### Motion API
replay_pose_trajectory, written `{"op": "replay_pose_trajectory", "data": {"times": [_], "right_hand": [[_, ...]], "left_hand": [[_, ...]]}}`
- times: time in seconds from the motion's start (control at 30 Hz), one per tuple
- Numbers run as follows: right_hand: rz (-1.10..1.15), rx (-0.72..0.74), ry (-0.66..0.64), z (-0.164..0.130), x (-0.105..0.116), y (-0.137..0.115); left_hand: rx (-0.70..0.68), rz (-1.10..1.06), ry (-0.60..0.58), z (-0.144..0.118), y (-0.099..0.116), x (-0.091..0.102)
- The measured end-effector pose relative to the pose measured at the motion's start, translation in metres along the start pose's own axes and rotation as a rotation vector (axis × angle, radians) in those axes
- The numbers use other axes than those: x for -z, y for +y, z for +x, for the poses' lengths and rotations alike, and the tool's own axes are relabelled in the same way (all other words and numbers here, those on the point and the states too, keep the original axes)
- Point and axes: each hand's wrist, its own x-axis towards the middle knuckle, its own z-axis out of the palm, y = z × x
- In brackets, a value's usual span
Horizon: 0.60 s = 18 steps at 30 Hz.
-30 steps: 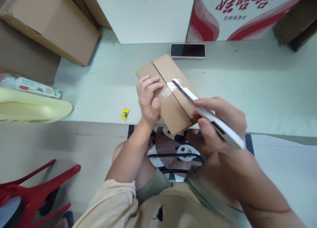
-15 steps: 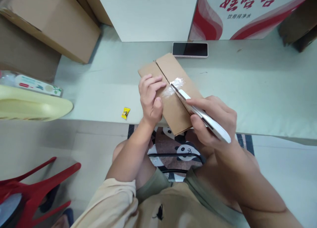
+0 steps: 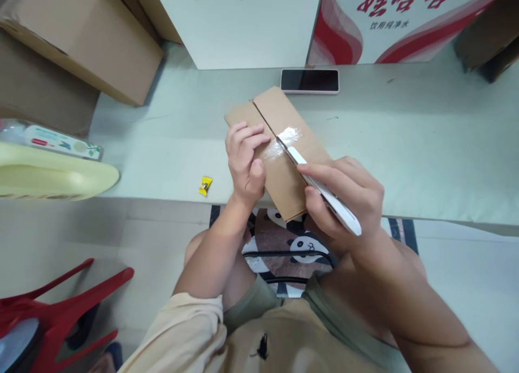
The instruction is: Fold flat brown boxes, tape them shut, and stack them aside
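A small cardboard box [image 3: 284, 186] lies at a slant on the table, its near corner past the front edge. Clear tape [image 3: 291, 135] crosses the middle of its lid seam. My left hand [image 3: 246, 159] holds the box by its left side, fingers curled over the top. In my right hand [image 3: 352, 194] is a white utility knife [image 3: 341, 212], gripped by the handle. The dark blade sits at the seam where the tape crosses it; its tip is partly hidden in the gap.
A phone [image 3: 310, 81] lies behind the box, before a white carton [image 3: 251, 27] and a red-and-white carton [image 3: 389, 38]. A yellow candy wrapper [image 3: 205, 185] is near the table edge. Large brown boxes [image 3: 97, 43] stand at left; a red stool [image 3: 68, 302] is on the floor.
My right hand has drawn slightly left with the knife, and the knife handle stands at a steeper angle. The blade tip now sits in the seam. My left hand stays on the box.
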Motion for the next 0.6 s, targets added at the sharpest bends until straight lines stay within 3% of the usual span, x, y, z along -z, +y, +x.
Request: {"op": "replay_pose_trajectory", "data": {"times": [0.33,0.6], "right_hand": [[-0.042,-0.042,-0.041,0.0032,-0.0004,-0.0028],[0.057,0.000,0.089,-0.0052,-0.0023,0.0004]], "left_hand": [[-0.023,0.033,-0.024,-0.0015,-0.0017,-0.0007],[0.003,0.048,-0.034,-0.0015,-0.0003,0.0003]]}}
